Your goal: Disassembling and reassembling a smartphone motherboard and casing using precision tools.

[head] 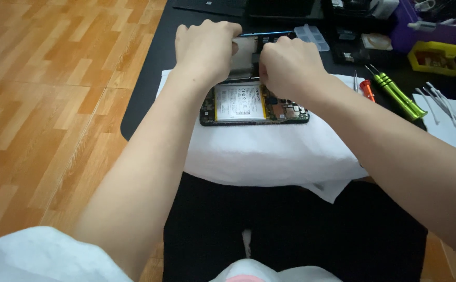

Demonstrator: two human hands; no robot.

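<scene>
White cloth (270, 151) is lying across a black mat (150, 78), and on it an opened phone (254, 104) is resting with its battery (240, 102) and circuit boards facing up. The left hand (204, 49) and the right hand (289, 65) are both curling over the far edge of the phone, where a thin dark back panel (262, 35) is standing lifted between them; the left fingers are bending closed around its left end, while the right fingers are bunching tight at its near side, though what exactly they are pinching is hidden under the knuckles. One phone and one battery are showing. To the right, two green-handled screwdrivers (397, 94) are lying side by side, with one orange-handled tool (367, 90) just left of them. Farther right, several white sticks (442, 104) are resting on paper. A clear parts box (311, 36) and a yellow holder (439, 57) are sitting at the far side, and the clutter beyond is cut off.
</scene>
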